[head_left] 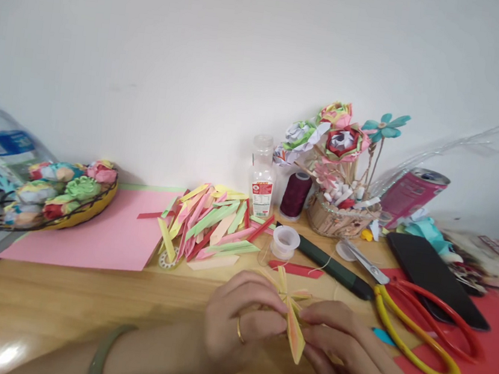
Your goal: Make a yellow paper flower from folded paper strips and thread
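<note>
Between both hands is a folded yellow paper flower (294, 332), with pointed petals spreading out and an orange tint inside one of them. My left hand (245, 317), wearing a ring, pinches it from the left with fingers closed. From the right, my right hand (348, 345) grips it too, its fingertips on the petals. The fingers hide the flower's centre in part. Just beyond the hands lie a red paper strip (296, 269) and a small clear plastic cup (285, 242).
Folded paper strips (213, 222) are heaped behind the left hand. Scissors (417, 335) with red and yellow handles lie right, near a black phone-like slab (438, 277). A glass bottle (262, 182), thread spool (295, 197) and flower basket (341, 216) stand by the wall.
</note>
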Demonstrator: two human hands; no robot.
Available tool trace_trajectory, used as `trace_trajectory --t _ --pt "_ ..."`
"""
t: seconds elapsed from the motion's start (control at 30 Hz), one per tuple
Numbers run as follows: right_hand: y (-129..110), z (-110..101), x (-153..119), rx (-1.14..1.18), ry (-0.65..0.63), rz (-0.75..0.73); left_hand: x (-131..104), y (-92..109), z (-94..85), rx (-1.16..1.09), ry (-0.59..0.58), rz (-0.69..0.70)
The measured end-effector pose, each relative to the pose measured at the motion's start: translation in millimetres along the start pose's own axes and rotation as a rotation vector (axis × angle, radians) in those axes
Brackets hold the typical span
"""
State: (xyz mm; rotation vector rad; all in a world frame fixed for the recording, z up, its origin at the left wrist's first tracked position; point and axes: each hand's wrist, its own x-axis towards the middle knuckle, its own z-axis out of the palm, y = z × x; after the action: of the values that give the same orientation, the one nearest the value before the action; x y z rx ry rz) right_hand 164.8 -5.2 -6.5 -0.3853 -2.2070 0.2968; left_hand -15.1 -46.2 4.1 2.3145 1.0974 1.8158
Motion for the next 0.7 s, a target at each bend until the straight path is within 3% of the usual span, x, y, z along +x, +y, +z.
trace_trajectory --t 0.5,0.7 --pt "0 -2 11 -0.016 0.031 -0.002 -2 -3 0.7 0.008 0.021 0.022" --pt "-2 0 18 0.070 0.052 0.070 1 -2 -4.8 0.006 -0.072 -0.038"
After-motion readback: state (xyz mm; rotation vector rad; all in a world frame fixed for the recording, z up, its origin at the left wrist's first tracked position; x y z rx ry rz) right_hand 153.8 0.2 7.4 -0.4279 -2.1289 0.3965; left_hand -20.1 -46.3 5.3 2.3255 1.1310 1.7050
